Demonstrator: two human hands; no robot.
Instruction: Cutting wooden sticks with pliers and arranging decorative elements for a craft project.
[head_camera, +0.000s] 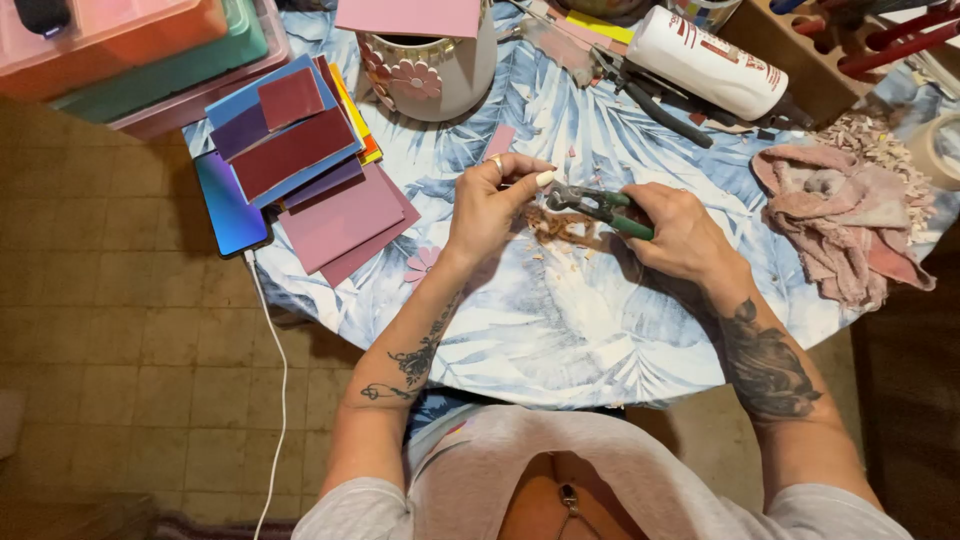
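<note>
My right hand grips green-handled nippers, their metal jaws pointing left toward my left hand. The left hand pinches a small pale piece between thumb and fingers, right at the jaws. Under both hands lies a small heap of brownish chips on the round table with a blue leaf-print cloth.
A stack of pink, maroon and blue tiles lies at the left by a phone with a white cable. A flowered white pot, white glue bottle, black pliers, pink rag, tape roll and plastic bins surround the work.
</note>
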